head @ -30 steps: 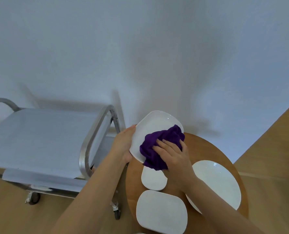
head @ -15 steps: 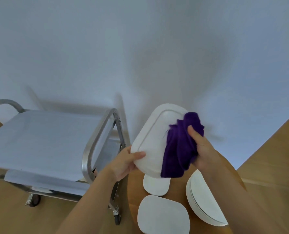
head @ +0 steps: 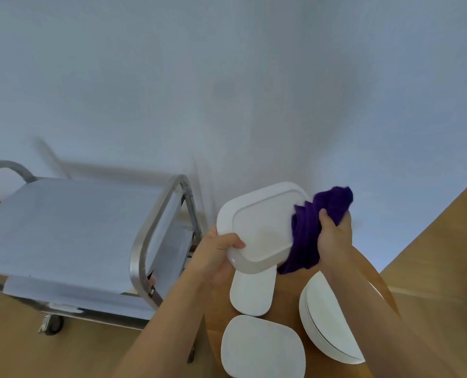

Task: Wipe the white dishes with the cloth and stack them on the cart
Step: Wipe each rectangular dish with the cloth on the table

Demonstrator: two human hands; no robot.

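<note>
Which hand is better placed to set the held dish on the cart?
Left. The left hand already grips the square dish on the cart's side; the right hand grips the purple cloth.

My view takes in two bare forearms rising from the bottom edge, with no sleeve, cuff, watch, bracelet or glove on either. My bare left hand (head: 216,255) shows a thumb with a short, plain nail. My bare right hand (head: 333,236) is likewise uncovered, with no ring on the fingers I can see. Both wrists are unadorned.
</note>
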